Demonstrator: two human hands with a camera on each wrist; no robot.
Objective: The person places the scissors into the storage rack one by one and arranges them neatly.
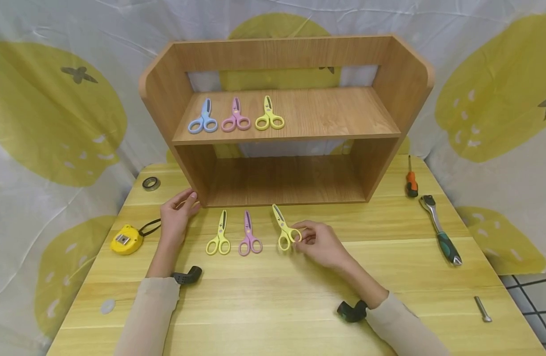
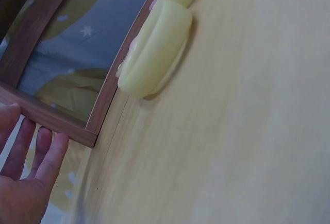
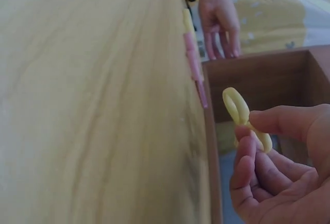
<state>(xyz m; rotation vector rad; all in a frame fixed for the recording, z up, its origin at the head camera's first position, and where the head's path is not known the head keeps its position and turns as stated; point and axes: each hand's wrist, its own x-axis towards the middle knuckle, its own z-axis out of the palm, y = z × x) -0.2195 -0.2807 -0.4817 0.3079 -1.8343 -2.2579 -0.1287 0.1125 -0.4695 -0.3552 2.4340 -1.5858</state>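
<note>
My right hand [image 1: 323,243] pinches one handle loop of a pair of yellow scissors [image 1: 283,228], whose blades point toward the shelf. In the right wrist view, thumb and fingertips meet on the yellow loop [image 3: 236,106]. My left hand [image 1: 177,215] is at the lower left corner of the wooden shelf [image 1: 279,203], fingers extended and touching its side edge. Between the hands lie another yellow pair of scissors [image 1: 218,241] and a pink-purple pair [image 1: 249,237]. On the upper shelf board rest blue scissors [image 1: 204,118], pink scissors [image 1: 235,118] and yellow scissors [image 1: 269,117].
Left on the table are a tape measure [image 1: 126,240], a dark ring [image 1: 151,184] and a pale disc [image 1: 107,306]. Toward the right edge lie a screwdriver [image 1: 411,183], a ratchet wrench [image 1: 441,232] and a bolt [image 1: 483,309]. A patterned curtain [image 1: 499,123] hangs behind.
</note>
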